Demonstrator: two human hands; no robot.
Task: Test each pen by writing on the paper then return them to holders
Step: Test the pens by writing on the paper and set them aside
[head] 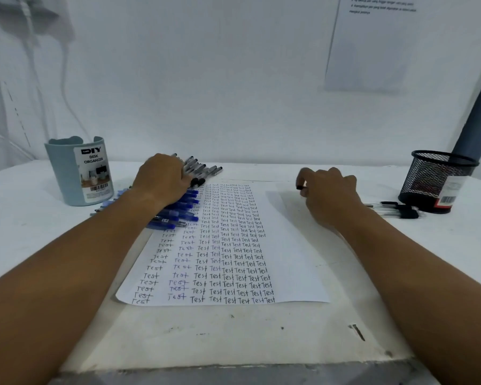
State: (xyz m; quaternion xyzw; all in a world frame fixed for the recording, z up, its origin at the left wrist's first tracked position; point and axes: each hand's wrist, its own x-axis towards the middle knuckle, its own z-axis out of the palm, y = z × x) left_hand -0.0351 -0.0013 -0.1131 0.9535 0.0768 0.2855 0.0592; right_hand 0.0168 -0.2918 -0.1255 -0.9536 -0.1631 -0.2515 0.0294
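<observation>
Lying at centre: paper (233, 245). Resting at 10 o'clock: left hand (161, 179), fingers flat on pens (189, 190). Curling at 2 o'clock: right hand (328, 190), pinching pen (300, 187). Standing at 9 and 3 o'clock: holders (78, 170).

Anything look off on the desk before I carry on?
Nothing spilled or broken. Both holders, the blue organizer and the mesh cup, look empty; pens lie loose under the left hand and beside the cup. The table is scuffed near its front edge.
</observation>
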